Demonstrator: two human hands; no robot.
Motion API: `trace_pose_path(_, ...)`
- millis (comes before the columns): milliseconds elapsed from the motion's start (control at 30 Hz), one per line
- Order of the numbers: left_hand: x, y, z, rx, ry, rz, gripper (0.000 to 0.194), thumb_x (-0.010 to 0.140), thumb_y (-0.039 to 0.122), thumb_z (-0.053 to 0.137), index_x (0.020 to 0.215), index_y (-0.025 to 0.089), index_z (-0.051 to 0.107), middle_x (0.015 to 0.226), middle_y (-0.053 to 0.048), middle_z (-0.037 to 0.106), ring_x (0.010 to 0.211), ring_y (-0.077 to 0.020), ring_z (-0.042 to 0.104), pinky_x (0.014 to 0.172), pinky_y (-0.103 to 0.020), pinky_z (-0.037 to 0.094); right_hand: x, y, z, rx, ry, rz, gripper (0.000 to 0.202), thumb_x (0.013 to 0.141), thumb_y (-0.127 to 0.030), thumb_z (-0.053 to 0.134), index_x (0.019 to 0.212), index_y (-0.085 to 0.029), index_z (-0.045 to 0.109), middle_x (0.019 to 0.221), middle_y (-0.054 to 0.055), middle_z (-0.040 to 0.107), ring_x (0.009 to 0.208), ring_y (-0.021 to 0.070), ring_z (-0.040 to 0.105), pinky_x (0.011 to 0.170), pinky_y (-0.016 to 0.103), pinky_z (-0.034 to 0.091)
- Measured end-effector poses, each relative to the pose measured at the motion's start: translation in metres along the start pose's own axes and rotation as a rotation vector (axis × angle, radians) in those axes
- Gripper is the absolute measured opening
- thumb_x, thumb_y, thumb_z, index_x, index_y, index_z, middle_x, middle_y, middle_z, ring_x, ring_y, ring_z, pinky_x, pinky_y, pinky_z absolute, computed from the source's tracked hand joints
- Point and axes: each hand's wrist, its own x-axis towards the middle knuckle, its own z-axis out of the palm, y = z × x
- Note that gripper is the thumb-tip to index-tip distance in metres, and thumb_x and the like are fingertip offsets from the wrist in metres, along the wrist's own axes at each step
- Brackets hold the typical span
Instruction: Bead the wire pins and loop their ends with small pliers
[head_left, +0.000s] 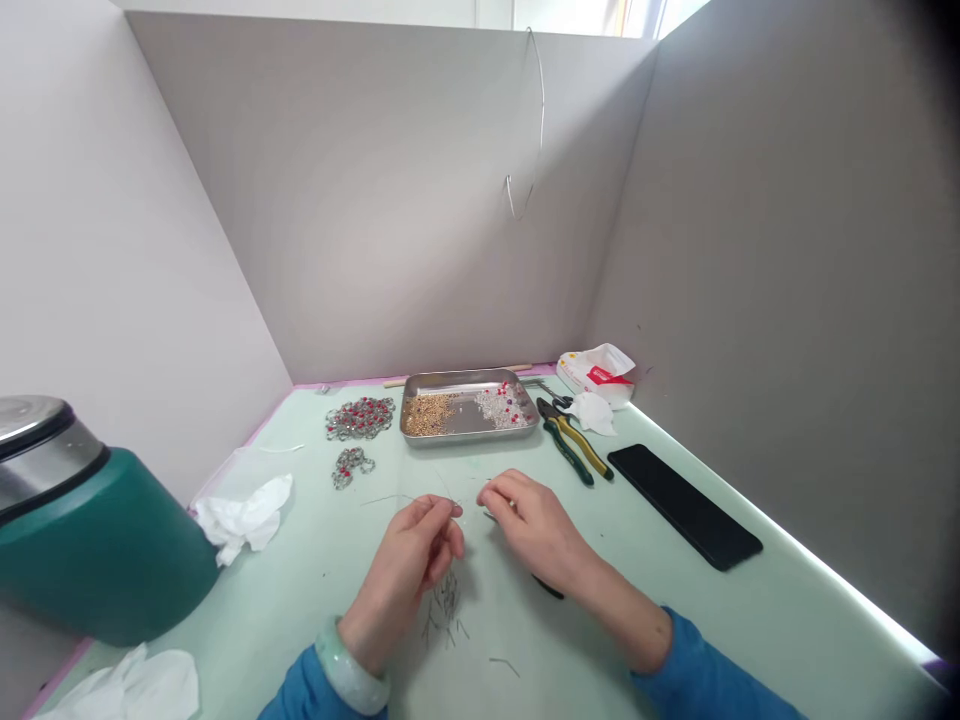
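Note:
Thin wire point(386, 498) sticks out from the pinched fingertips of my left hand point(420, 545), a little left of centre. My right hand point(531, 520) is beside it, a small gap apart, with thumb and forefinger pressed together; what they hold is too small to make out. A slim tool with a dark end point(547, 587) lies partly hidden beneath my right hand. Below my left hand sits a loose bunch of short wire pieces point(446, 600), and one bent piece point(505, 665) lies nearer the front.
A metal tray point(471, 437) holds gold, clear and red beads. Beaded wire piles point(360, 418) lie left of it. Pliers point(576, 448), a black phone-like slab point(684, 505) and a tissue pack point(596, 372) are right. A green flask point(105, 545) and crumpled tissues point(246, 515) stand left.

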Motion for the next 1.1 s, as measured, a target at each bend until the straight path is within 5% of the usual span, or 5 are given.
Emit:
trace_pose_path(333,0.003,-0.003,-0.002,0.405,0.030,0.116,0.025,0.081,0.039,0.051,0.071,0.016,0.052,0.053,0.001,0.056,0.041,-0.0061,0.032,0.041,-0.019,0.023,0.006,-0.009,0.006,0.724,-0.226,0.231,0.010,0.077,-0.022,0.052,0.070,-0.016,0.056,0.057,-0.004,0.050,0.052,0.0089,0.044,0.052,0.022,0.037)
trace_pose_path(667,0.005,-0.006,-0.004,0.355,0.047,0.140,0.025,0.083,0.040,0.048,0.073,0.018,0.049,0.057,0.002,0.056,0.037,-0.0058,0.038,0.038,-0.019,0.027,0.005,-0.006,0.009,0.811,-0.275,0.198,0.012,0.075,-0.016,0.047,0.082,-0.016,0.056,0.073,0.001,0.058,0.060,0.0112,0.051,0.054,0.024,0.045)
trace_pose_path(1100,0.002,-0.003,-0.006,0.101,-0.098,0.021,0.032,0.085,0.039,0.044,0.065,0.015,0.051,0.053,0.001,0.054,0.032,-0.0032,0.035,0.033,-0.017,0.024,0.003,0.007,0.016,0.699,-0.252,0.044,0.015,0.079,-0.017,0.048,0.091,-0.018,0.057,0.075,-0.001,0.058,0.062,0.0106,0.053,0.059,0.025,0.044)
